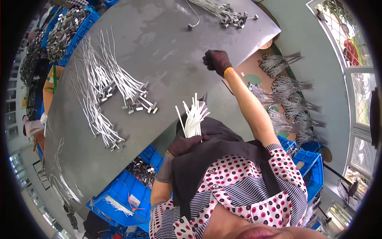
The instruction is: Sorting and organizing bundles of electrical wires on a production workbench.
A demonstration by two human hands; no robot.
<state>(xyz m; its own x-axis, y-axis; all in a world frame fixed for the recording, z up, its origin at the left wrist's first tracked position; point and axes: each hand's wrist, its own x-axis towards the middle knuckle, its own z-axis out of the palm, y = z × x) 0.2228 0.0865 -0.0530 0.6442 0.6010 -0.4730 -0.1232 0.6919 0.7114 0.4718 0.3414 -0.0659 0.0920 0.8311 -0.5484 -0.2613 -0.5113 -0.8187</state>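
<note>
My left hand (185,145), in a dark glove, is wrapped round a bundle of thin white tubes (194,119) close to the dark apron, and their loose ends fan upward. Farther out to the right, my right hand (217,62), also gloved, is closed above the grey table (167,51). Whatever its fingers hold, if anything, is hidden. Left of both hands lie bunches of white cables (123,81) with small metal-and-black connectors at their near ends. Another bunch of white cables (227,12) rests at the far edge, with one cable lying apart from it.
Bundles of grey-white cables (292,87) lie on a brown surface right of the table. A blue crate (81,34) full of dark parts stands at the far left. More blue crates (119,199) sit below the near edge. Several thin wires (65,183) lie at the table's left end.
</note>
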